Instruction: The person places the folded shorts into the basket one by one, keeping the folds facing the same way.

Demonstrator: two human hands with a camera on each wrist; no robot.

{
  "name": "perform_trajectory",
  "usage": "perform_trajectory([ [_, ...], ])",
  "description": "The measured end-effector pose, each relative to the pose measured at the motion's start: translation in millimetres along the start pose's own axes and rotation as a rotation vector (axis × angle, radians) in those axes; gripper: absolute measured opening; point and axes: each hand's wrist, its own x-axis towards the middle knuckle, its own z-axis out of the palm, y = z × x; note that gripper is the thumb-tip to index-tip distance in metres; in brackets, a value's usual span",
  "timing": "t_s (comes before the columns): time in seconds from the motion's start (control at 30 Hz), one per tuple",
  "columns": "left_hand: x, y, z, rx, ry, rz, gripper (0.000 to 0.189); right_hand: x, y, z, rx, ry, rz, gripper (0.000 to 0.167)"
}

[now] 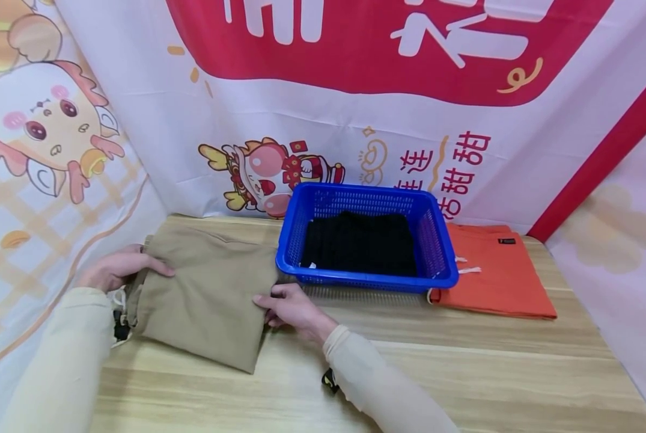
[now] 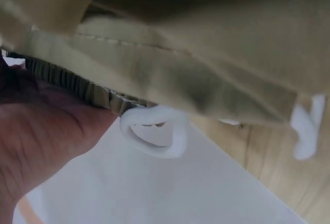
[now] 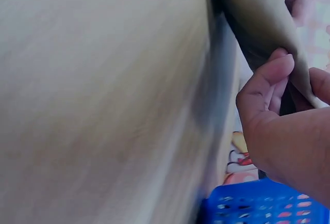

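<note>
Folded khaki shorts [image 1: 206,291] lie between my two hands at the left of the table. My left hand [image 1: 119,269] grips their waistband end, thumb on top and the other fingers underneath, partly hidden. In the left wrist view, the gathered elastic waistband [image 2: 67,79] and a loop of white drawstring [image 2: 154,131] show beside the palm. The right hand [image 1: 292,310] pinches the opposite edge of the shorts, its thumb on the upper face. The right wrist view shows its curled fingers [image 3: 268,82] at the cloth, which is raised off the table there.
A blue plastic basket [image 1: 366,281] with folded black cloth [image 1: 360,243] inside stands at the back, close by the khaki shorts. To its right lies a folded orange garment [image 1: 501,276] with white drawstrings. Printed curtains [image 1: 344,138] hang behind the wooden table [image 1: 409,349].
</note>
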Motion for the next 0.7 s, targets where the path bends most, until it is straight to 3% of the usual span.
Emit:
perform_trajectory([
  [0.17,-11.2,6.4,-4.8,-0.011,0.024,0.061,0.038,-6.2,-8.4,6.6,-0.075,-0.016,-0.068,0.016],
  [0.3,-18.1,13.0,-3.2,0.007,0.107,0.111,0.035,-10.3,-14.2,8.4,-0.1,-0.034,-0.099,0.019],
  [0.7,-39.0,39.6,-6.5,-0.025,0.181,0.206,0.031,-18.0,-26.8,10.9,-0.029,-0.072,-0.12,0.019],
])
